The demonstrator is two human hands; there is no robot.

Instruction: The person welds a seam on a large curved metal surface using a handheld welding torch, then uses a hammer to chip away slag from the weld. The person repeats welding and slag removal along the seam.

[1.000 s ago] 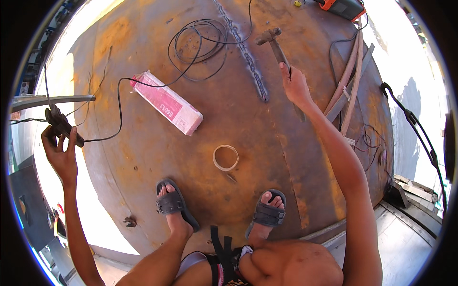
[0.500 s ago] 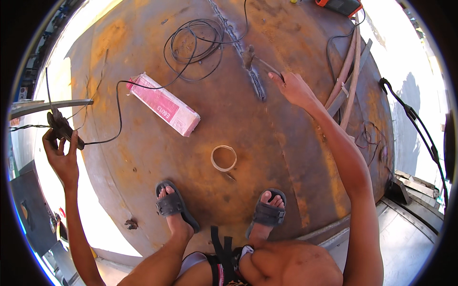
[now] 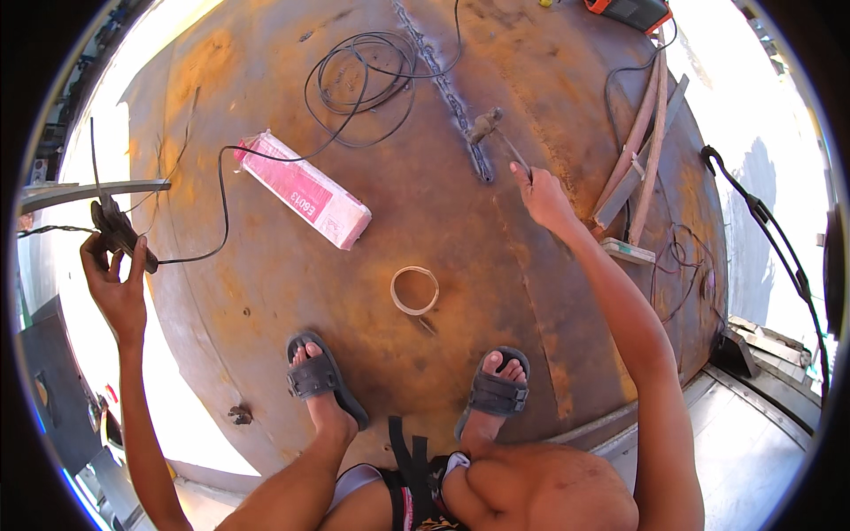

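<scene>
My right hand [image 3: 542, 196] grips the handle of a chipping hammer [image 3: 489, 129], whose head rests on the rough weld seam [image 3: 447, 84] running up the rusty steel tank [image 3: 266, 292]. My left hand [image 3: 113, 281] is held out beyond the tank's left edge and holds a black electrode holder [image 3: 115, 232] with a thin rod pointing up. Its black cable [image 3: 221, 190] trails across the tank to a coil [image 3: 361, 81]. My sandalled feet [image 3: 319, 380] stand on the tank near its front edge.
A pink-and-white box of welding rods [image 3: 305, 190] lies left of centre. A tape roll [image 3: 415, 289] sits in front of my feet. Bent bars and hoses [image 3: 639, 150] lie at the right, with an orange machine [image 3: 633, 11] at the top.
My right hand has swung the hammer down and left, from raised above the seam to its head on the seam. My left hand has stayed in place.
</scene>
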